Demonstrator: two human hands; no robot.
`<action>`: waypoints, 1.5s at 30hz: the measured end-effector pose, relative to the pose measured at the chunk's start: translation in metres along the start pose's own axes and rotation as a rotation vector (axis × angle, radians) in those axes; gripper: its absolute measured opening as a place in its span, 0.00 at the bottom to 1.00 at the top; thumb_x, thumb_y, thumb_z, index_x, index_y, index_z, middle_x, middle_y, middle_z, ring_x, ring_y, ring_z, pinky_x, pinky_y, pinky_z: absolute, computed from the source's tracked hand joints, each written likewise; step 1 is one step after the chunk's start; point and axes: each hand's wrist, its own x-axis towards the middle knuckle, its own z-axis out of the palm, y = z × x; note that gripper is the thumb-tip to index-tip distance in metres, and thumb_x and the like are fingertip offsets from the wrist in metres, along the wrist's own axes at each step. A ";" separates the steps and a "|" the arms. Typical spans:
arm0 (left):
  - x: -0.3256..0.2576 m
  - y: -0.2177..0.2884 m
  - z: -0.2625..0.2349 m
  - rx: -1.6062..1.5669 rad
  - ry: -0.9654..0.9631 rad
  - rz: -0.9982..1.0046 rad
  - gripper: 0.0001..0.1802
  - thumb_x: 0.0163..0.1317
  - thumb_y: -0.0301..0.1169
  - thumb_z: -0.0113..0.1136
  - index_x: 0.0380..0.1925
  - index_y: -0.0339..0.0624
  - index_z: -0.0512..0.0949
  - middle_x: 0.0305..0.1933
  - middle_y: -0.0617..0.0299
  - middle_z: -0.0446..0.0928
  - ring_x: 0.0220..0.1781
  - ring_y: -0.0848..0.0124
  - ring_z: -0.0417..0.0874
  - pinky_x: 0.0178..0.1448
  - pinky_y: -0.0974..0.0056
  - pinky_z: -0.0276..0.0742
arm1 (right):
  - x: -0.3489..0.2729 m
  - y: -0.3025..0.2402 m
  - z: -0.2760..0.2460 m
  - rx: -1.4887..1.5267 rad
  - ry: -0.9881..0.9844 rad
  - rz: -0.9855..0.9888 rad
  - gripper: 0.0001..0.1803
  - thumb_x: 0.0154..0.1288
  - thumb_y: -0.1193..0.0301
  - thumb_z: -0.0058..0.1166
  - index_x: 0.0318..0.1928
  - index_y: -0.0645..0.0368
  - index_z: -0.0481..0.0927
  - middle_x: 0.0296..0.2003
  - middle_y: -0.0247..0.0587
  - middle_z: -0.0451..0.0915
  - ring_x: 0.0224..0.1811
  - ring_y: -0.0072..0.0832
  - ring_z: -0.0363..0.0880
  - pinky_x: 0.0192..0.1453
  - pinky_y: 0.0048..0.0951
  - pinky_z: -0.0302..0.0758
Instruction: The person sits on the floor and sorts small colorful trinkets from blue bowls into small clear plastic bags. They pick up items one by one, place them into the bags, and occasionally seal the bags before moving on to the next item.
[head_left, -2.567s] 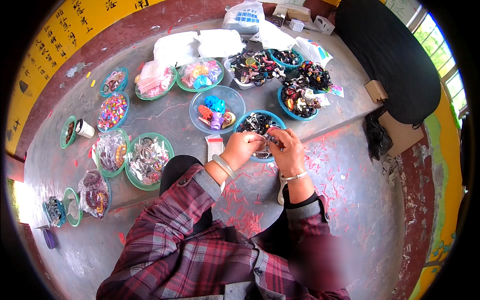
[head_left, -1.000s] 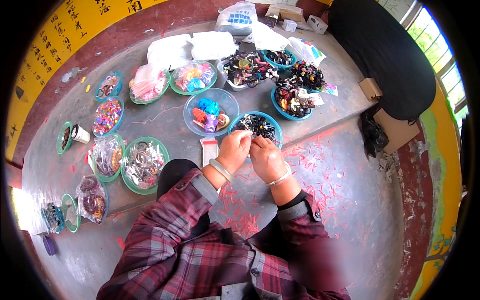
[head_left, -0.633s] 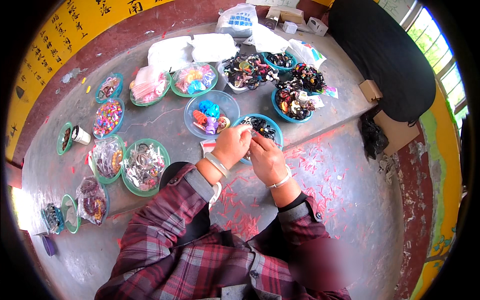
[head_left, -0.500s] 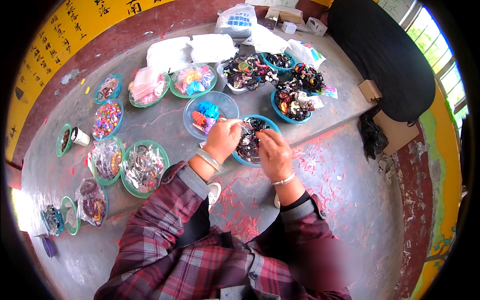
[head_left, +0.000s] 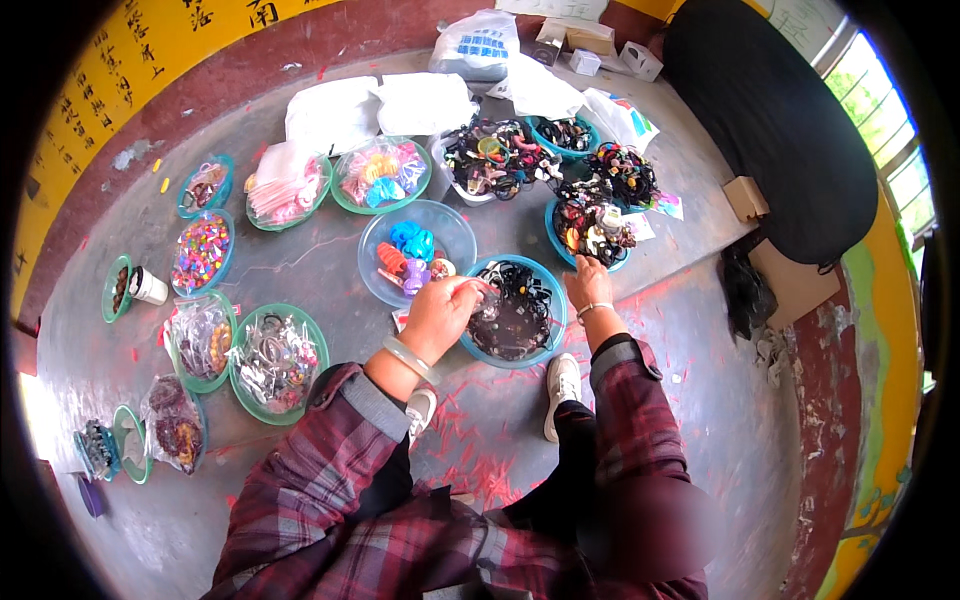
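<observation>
My left hand (head_left: 438,318) is closed in a pinch on a small see-through piece, apparently a clear plastic bag (head_left: 487,298), above the left side of a blue bowl (head_left: 556,345) of dark hair ties. My right hand (head_left: 590,287) reaches to the near rim of another blue bowl (head_left: 553,236), heaped with black hair ties with ornaments (head_left: 590,222). Its fingers are stretched out, the tips against or just over the rim; nothing shows in them. Left of these, a clear blue basin (head_left: 376,272) holds blue, orange and purple coiled pieces.
On the grey platform stand more bowls: colourful beads (head_left: 202,250), pink packets (head_left: 285,188), and bagged silvery pieces (head_left: 278,358). A white tub of hair ties (head_left: 490,160) and white bags (head_left: 425,103) lie farther back. Red scraps (head_left: 470,440) litter the floor below the edge.
My hands have come apart from each other over the near bowl. The right moved to the right toward the ornament-filled bowl; the left stays by the near bowl, slightly lower in view.
</observation>
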 end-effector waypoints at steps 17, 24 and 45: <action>0.006 0.018 0.005 0.096 -0.016 -0.008 0.12 0.59 0.27 0.44 0.38 0.31 0.75 0.30 0.59 0.79 0.29 0.79 0.75 0.34 0.74 0.71 | 0.098 0.034 0.056 -0.160 -0.079 0.420 0.17 0.55 0.54 0.45 0.36 0.49 0.79 0.34 0.47 0.78 0.38 0.42 0.77 0.44 0.40 0.73; 0.001 0.016 0.006 0.146 -0.019 -0.033 0.12 0.58 0.26 0.44 0.36 0.31 0.75 0.31 0.56 0.79 0.33 0.73 0.79 0.39 0.72 0.72 | 0.077 0.044 0.034 0.313 0.094 0.506 0.14 0.56 0.65 0.44 0.30 0.62 0.78 0.24 0.48 0.79 0.26 0.32 0.80 0.28 0.32 0.74; -0.001 -0.012 0.017 -0.235 -0.216 -0.380 0.17 0.58 0.38 0.48 0.37 0.36 0.75 0.33 0.60 0.76 0.33 0.75 0.77 0.36 0.72 0.74 | -0.098 -0.094 -0.129 1.924 -0.253 0.352 0.02 0.55 0.74 0.49 0.30 0.59 0.73 0.20 0.36 0.74 0.18 0.22 0.71 0.19 0.18 0.66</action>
